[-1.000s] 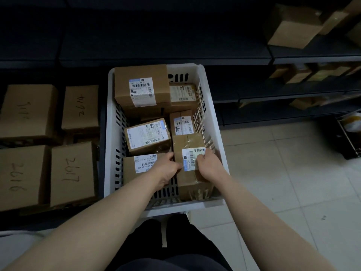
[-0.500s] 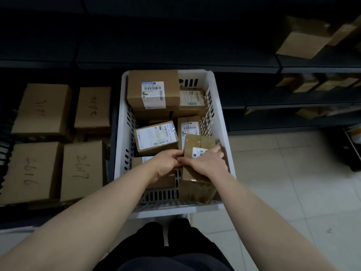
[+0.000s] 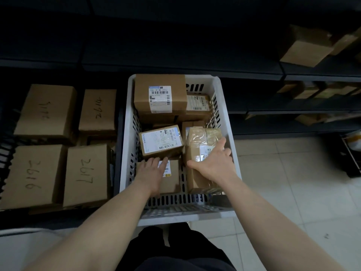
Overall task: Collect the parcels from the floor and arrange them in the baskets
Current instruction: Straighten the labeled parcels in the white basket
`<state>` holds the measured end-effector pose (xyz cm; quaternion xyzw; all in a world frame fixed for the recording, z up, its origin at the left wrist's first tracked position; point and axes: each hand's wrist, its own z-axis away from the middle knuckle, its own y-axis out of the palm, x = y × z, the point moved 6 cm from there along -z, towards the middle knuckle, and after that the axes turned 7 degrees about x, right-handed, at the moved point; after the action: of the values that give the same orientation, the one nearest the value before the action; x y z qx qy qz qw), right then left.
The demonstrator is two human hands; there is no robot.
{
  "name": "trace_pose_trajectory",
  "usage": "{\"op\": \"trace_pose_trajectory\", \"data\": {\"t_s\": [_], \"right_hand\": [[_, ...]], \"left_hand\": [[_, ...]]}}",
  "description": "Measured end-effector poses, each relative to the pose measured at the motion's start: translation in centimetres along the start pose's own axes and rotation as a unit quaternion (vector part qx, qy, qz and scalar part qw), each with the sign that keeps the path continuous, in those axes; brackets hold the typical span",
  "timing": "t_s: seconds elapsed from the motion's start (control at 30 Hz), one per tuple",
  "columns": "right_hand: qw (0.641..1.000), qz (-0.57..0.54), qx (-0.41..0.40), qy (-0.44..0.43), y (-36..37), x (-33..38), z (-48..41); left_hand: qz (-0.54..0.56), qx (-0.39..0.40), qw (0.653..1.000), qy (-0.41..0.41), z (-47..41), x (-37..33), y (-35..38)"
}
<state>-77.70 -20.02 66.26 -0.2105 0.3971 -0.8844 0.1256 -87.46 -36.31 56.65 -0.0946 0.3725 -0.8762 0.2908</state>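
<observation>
A white slotted basket [image 3: 225, 106] stands on the floor in front of me, filled with several brown labelled parcels. My right hand [image 3: 215, 162] lies spread on top of a tape-wrapped parcel [image 3: 201, 139] at the basket's near right, thumb at its left edge. My left hand [image 3: 151, 171] rests flat, fingers together, on a small parcel [image 3: 172, 180] at the near left. Behind it sits a parcel with a large white label [image 3: 161, 141]. A big parcel [image 3: 160, 93] fills the far left corner.
To the left, a dark crate [image 3: 4, 151] holds cardboard boxes with handwritten numbers, such as 2616 [image 3: 32, 174] and 2617 [image 3: 87, 173]. Dark shelves [image 3: 293, 75] with more boxes run behind and to the right. Pale tiled floor [image 3: 293, 182] lies at right.
Both hands were together on the taped parcel; the left hand has moved left onto the small near-left parcel. The right hand has opened flat on the taped parcel, which now lies lower in the basket.
</observation>
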Motion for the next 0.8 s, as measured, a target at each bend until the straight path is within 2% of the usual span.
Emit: {"op": "trace_pose_trajectory", "data": {"t_s": [0.13, 0.33, 0.43, 0.57, 0.8], "right_hand": [[1.0, -0.001, 0.005, 0.001, -0.1, -0.7, 0.3], [0.999, 0.036, -0.016, -0.028, -3.5, -0.7, 0.8], [0.998, 0.032, -0.024, -0.038, -4.9, -0.4, 0.8], [0.998, 0.018, -0.014, -0.06, -5.2, 0.1, 0.9], [0.993, 0.057, 0.039, -0.094, -4.5, 0.7, 1.5]], "left_hand": [[-0.031, -0.013, 0.999, 0.02, 0.3, -0.6, -0.6], [0.094, 0.02, 0.995, 0.025, 2.4, -0.8, -5.6], [0.128, -0.01, 0.991, 0.02, 3.8, 0.1, -9.8], [0.141, -0.095, 0.985, 0.0, 5.2, 2.2, -14.3], [0.166, -0.142, 0.974, -0.06, 6.2, 5.8, -15.3]]}}
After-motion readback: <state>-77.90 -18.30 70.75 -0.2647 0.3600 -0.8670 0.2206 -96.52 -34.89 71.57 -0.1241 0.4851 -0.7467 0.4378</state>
